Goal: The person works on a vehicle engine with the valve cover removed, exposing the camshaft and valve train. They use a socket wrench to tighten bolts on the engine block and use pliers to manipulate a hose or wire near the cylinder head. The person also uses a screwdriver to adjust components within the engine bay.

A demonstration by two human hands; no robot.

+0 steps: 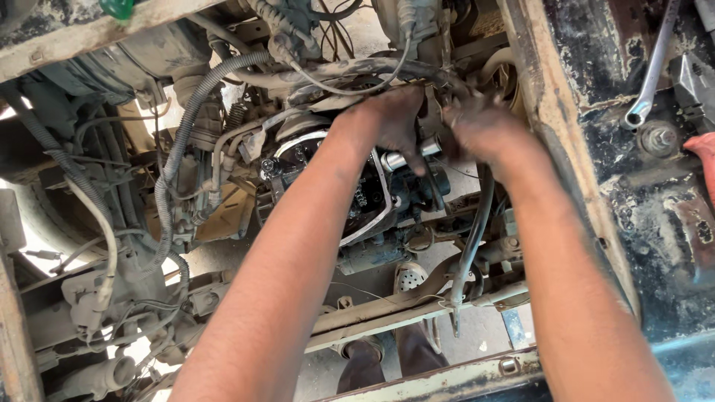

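Both forearms reach down into an open engine bay. Left hand [392,123], greasy, grasps a short shiny metal cylinder [408,155] on the dark engine block [372,201]. Right hand [484,128] rests just beside it; its grip cannot be told. Beyond, corrugated hose [195,112]; on the right ledge, a wrench [650,74].

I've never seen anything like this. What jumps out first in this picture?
Two grease-blackened hands, the left hand and right hand, meet at centre over a shiny metal cylinder deep in a vehicle's machinery. A grey ribbed hose curves down the left, and a ring spanner lies on the rusty panel at upper right.
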